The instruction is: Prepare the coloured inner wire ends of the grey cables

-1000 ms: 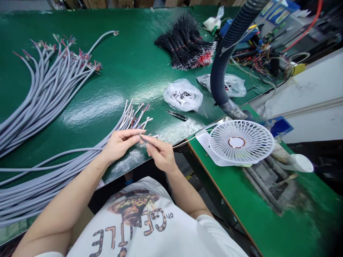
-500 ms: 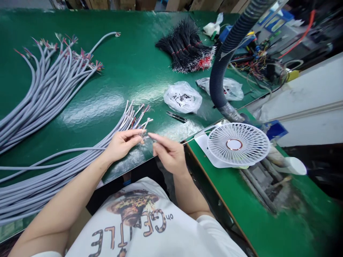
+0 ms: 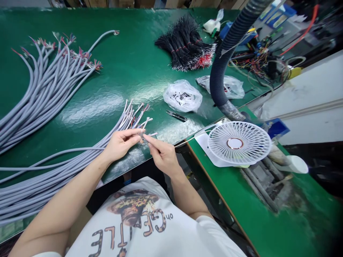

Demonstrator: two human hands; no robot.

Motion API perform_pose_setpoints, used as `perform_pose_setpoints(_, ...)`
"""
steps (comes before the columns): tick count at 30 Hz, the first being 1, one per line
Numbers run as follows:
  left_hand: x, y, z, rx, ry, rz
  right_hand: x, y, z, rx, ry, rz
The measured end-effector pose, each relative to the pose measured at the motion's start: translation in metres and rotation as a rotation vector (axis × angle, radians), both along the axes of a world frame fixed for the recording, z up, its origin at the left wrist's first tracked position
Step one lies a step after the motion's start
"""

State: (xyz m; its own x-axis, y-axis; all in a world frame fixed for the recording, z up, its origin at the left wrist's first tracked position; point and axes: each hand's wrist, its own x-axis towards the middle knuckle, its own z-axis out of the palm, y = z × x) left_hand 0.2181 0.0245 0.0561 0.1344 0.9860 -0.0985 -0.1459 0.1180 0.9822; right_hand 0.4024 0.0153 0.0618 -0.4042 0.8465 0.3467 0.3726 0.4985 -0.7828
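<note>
My left hand (image 3: 120, 143) pinches the stripped end of a grey cable (image 3: 66, 153) near the front edge of the green bench (image 3: 128, 64). My right hand (image 3: 162, 154) is closed in a pinch on the thin wires sticking out of that same cable end, fingertips touching those of the left hand. Just beyond my hands lies a bundle of grey cables with stripped ends (image 3: 131, 116). A larger fan of grey cables with coloured wire ends (image 3: 45, 82) spreads over the left of the bench.
Small snips (image 3: 176, 115) lie past my right hand, by a plastic bag of small parts (image 3: 183, 96). Bundled black wires (image 3: 187, 43) sit at the back. A dark ribbed hose (image 3: 225, 60) hangs over a white fan (image 3: 239, 144) on the right-hand bench.
My right hand drew back to the right half a second ago, then returned to the cable end held by my left hand. The left hand has stayed in place.
</note>
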Motion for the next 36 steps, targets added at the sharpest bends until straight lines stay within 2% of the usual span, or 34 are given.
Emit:
perform_pose_setpoints(7,0.001,-0.001,0.005,-0.022,-0.019,-0.009,-0.001,0.001,-0.003,0.007,0.015,-0.002)
perform_pose_setpoints(13,-0.001,-0.001,0.004,-0.040,-0.094,-0.008,-0.001,0.005,-0.009,-0.021,0.125,0.046)
perform_pose_setpoints(22,-0.001,0.000,0.006,-0.090,-0.142,-0.015,0.001,0.014,-0.015,0.016,0.165,0.118)
perform_pose_setpoints(26,-0.001,0.000,0.005,-0.083,-0.160,-0.022,-0.007,0.012,-0.019,-0.107,0.300,0.063)
perform_pose_setpoints(30,-0.002,0.000,0.005,-0.036,-0.145,-0.020,-0.023,0.008,-0.022,-0.420,0.561,-0.005)
perform_pose_setpoints(33,-0.001,0.000,0.003,0.005,-0.078,-0.031,-0.022,0.011,-0.011,-0.585,0.729,-0.028)
perform_pose_setpoints(36,-0.001,-0.001,0.002,-0.001,-0.022,-0.165,-0.001,0.021,0.016,-0.467,0.873,-0.091)
